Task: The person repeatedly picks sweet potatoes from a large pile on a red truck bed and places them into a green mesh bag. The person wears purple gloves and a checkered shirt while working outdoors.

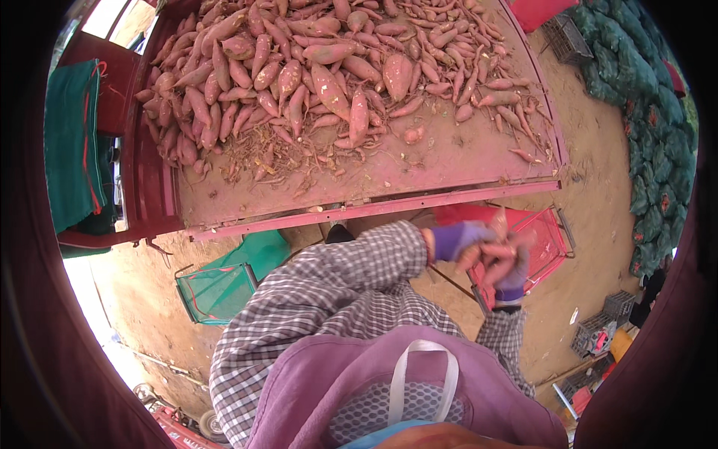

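My left hand (463, 241) and my right hand (513, 269), both in purple gloves and somewhat blurred, hold several small sweet potatoes (496, 251) between them. Both are over a red mesh bag (541, 241) held open on a metal frame, to the right. A large heap of sweet potatoes (331, 92) lies on the red metal truck bed (437, 168) in front of me, with loose roots and soil near its edge. A green mesh bag (219, 292) hangs on another frame at the left.
Filled green mesh sacks (662, 163) are stacked along the right. Plastic crates (594, 331) stand at the lower right, another crate (566, 39) at the upper right. Green cloth (73, 146) hangs at the left. The bed's red metal edge (381, 209) runs across before me.
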`<action>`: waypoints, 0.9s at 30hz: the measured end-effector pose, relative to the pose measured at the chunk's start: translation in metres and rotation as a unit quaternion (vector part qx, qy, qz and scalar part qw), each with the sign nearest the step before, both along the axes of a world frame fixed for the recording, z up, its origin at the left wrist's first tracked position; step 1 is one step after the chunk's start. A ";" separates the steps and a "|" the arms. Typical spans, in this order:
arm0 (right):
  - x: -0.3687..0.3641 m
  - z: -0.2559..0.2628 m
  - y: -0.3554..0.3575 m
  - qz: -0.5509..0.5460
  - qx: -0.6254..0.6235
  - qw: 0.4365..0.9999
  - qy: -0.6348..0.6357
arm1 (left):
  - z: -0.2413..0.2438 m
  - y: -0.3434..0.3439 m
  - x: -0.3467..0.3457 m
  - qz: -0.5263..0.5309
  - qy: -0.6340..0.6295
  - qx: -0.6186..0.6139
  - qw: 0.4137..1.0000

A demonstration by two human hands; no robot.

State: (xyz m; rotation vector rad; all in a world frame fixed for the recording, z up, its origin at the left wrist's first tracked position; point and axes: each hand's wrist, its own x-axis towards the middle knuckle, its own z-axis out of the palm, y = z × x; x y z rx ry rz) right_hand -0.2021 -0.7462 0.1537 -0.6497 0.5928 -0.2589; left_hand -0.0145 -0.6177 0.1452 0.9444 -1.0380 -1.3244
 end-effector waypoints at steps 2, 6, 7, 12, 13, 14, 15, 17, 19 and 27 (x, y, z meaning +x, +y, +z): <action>-0.050 0.008 -0.019 -0.102 -0.007 0.992 0.078 | -0.014 -0.046 -0.056 -0.079 0.036 0.079 0.993; -0.175 -0.059 -0.099 -0.064 -0.005 0.991 0.115 | -0.007 -0.084 -0.109 -0.097 0.198 0.182 0.958; -0.164 -0.060 -0.091 -0.104 0.021 0.974 0.200 | -0.010 -0.082 -0.110 -0.063 0.145 0.158 0.975; -0.098 -0.081 -0.079 -0.251 -0.197 0.811 0.491 | -0.085 0.006 -0.040 0.056 -0.073 -0.081 0.992; -0.083 -0.089 -0.077 -0.220 -0.299 0.806 0.461 | -0.100 0.036 -0.011 0.059 -0.006 0.005 0.998; -0.057 -0.099 -0.082 -0.152 -0.448 0.768 0.432 | -0.120 0.069 0.019 0.170 0.071 0.129 0.974; -0.010 -0.098 -0.072 -0.131 -0.494 0.766 0.389 | -0.144 0.102 0.050 0.307 0.152 0.237 0.909; 0.116 -0.063 -0.014 -0.085 -0.518 0.800 0.292 | -0.182 0.167 0.118 0.533 0.184 0.317 0.762; 0.196 -0.081 0.007 0.010 -0.576 0.777 0.253 | -0.127 0.201 0.190 0.627 0.043 0.346 0.697; 0.570 -0.095 0.100 0.210 -0.864 0.446 0.101 | -0.157 0.223 0.348 0.589 -0.436 0.420 0.535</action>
